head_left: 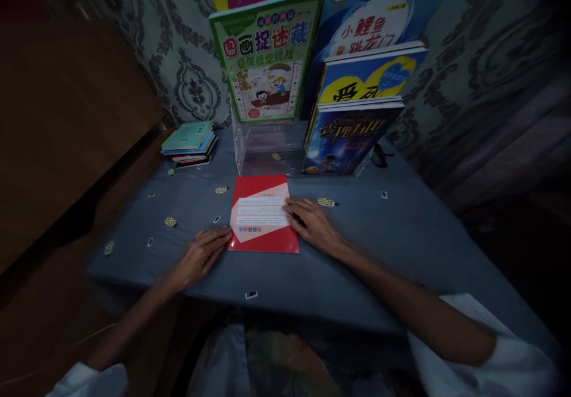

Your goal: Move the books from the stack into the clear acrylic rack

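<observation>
A red book [264, 245] with a pale pink panel lies closed and flat on the table, its printed text upside down from where I sit. My left hand [207, 248] rests at its left edge, fingers stretched out and fingertips touching the lower left side. At the right edge is my right hand [314, 224], fingers extended onto the cover's margin and the thumb a little apart. Neither hand is wrapped round the book. Behind it stands a clear acrylic book rack [267, 162], whose front left slot shows no book.
The rack holds a green picture book [272, 63], a dark blue book [348, 138], a blue and yellow book [370, 78] and taller ones behind. A small stack of books [190, 138] sits at the back left. A grey-blue cloth [357, 290] covers the table, against a patterned wall [196, 81].
</observation>
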The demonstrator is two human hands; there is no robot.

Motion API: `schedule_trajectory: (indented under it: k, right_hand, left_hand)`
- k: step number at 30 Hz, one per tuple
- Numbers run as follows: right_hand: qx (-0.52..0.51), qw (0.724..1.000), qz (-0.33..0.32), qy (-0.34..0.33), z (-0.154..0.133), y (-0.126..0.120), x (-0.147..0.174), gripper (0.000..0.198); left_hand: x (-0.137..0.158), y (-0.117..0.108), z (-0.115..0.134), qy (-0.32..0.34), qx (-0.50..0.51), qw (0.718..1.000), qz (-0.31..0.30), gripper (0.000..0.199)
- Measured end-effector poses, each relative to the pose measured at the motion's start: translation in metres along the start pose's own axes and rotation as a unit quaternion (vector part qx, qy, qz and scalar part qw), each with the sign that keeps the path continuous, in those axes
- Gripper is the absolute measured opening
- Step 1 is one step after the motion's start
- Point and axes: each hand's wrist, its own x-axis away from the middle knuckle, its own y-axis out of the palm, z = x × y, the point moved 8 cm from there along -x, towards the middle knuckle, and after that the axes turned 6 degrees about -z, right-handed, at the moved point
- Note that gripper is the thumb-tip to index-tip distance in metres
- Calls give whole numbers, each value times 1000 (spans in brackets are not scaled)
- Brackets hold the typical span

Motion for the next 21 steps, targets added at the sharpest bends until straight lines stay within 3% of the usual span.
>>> schedule_trajectory:
  k: [10,21]
  right_hand:
    - [-34,999,-29,-1,-25,-7,42,31]
    - [-72,997,-29,3,-28,-9,50,31]
  left_hand:
    - [3,4,29,42,-5,999,-8,50]
    - [-45,39,70,90,-25,994,-63,44]
